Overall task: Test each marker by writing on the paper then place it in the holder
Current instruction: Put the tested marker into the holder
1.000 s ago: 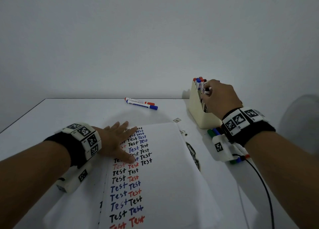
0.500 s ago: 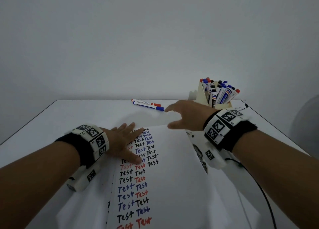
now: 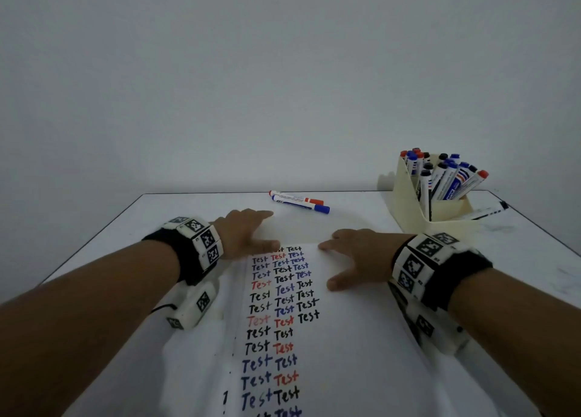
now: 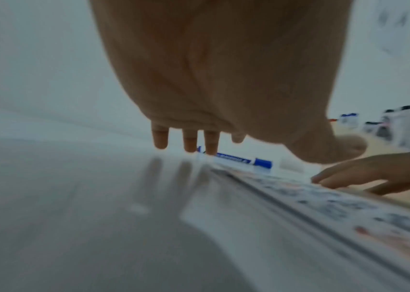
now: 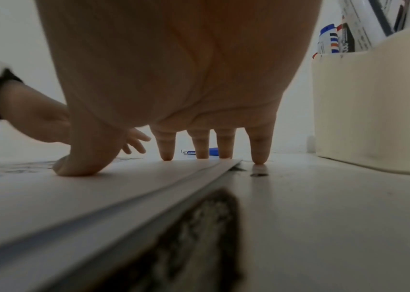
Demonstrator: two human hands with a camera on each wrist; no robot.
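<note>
White paper (image 3: 352,338) covered with rows of "Test" in black, red and blue lies in front of me. My right hand (image 3: 352,256) presses flat on its top right part, fingers (image 5: 166,146) straight. My left hand (image 3: 248,231) reaches forward off the paper's top left corner, fingers (image 4: 160,138) extended above the table and holding nothing. A red marker (image 3: 295,196) and a blue marker (image 3: 301,204) lie side by side just beyond both hands. The cream holder (image 3: 418,209) at the back right is packed with several markers.
A black marker (image 3: 490,210) lies on the table behind the holder on the right. A dark ink smudge (image 5: 199,237) shows on the table beside the paper's right edge. The table's back edge meets a plain wall.
My right hand left the holder, swung left and came down flat on the paper. My left hand lifted off the written rows and moved forward toward the two loose markers.
</note>
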